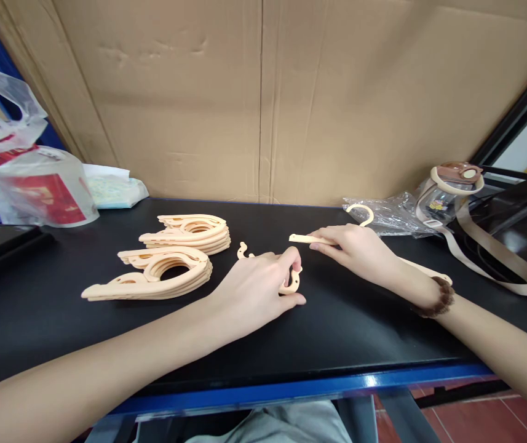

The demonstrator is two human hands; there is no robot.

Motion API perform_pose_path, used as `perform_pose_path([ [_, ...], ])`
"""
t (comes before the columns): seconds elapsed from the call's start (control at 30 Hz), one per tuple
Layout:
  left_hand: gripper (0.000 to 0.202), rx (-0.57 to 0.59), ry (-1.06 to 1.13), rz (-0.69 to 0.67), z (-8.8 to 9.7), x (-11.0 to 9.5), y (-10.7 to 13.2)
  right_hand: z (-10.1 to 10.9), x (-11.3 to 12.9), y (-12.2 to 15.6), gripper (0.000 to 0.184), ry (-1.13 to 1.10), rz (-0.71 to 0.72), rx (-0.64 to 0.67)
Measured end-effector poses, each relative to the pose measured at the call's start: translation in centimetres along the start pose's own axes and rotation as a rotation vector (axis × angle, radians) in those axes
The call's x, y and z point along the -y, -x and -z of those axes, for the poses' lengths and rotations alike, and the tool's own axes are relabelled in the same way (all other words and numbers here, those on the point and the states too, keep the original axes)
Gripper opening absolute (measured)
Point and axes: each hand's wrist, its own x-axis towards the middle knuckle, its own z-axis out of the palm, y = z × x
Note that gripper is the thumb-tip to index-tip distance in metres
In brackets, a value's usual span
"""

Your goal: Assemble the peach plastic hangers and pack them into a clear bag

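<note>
My left hand (256,280) is low over the black tabletop, fingers bent around a cream plastic curved piece (293,284). Another small curved cream end (243,250) shows beyond its knuckles; whether both belong to one part is hidden. My right hand (360,249) pinches a cream hanger arm (301,239) whose tip points left. Behind that hand a cream hook (361,213) rises, and a second long cream arm (424,269) runs out past the wrist. The joint between them is covered. To the left lie two stacks of folded cream hangers, a front stack (184,283) and a back stack (217,239).
Crumpled clear plastic (392,212) and a strapped water bottle (447,197) are at the back right. A bagged tissue roll (51,191), a wipes pack (113,187) and a black device (0,243) stand left. A cardboard wall (263,104) closes off the back.
</note>
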Motion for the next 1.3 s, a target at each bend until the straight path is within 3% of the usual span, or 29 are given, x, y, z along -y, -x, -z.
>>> perform_pose_path([
  [0.13,0.013,-0.065,0.035,-0.039,-0.3,0.8,-0.1,0.0,0.1,0.0,0.025,0.002,-0.006,0.0],
  [0.23,0.018,-0.123,0.183,-0.028,-0.5,1.3,-0.4,0.0,0.1,0.0,0.025,-0.003,-0.007,-0.011],
  [0.33,0.027,-0.153,0.365,0.05,-0.5,1.4,-0.6,0.2,0.3,0.1,0.026,-0.039,-0.023,-0.031],
  [0.53,0.017,-0.205,0.578,0.212,0.2,1.0,-0.3,0.6,0.8,0.3,0.027,-0.087,-0.014,-0.126],
  [0.7,0.024,-0.198,0.465,0.249,0.7,1.0,-0.2,0.8,1.0,0.5,0.029,-0.138,0.039,-0.161],
  [0.93,0.036,-0.16,0.147,0.157,1.3,0.1,-0.2,0.9,1.3,0.9,0.028,-0.157,0.17,-0.188],
  [1.3,0.037,-0.172,0.03,0.081,1.2,0.2,0.0,1.0,1.3,1.1,0.024,-0.225,0.253,-0.203],
])
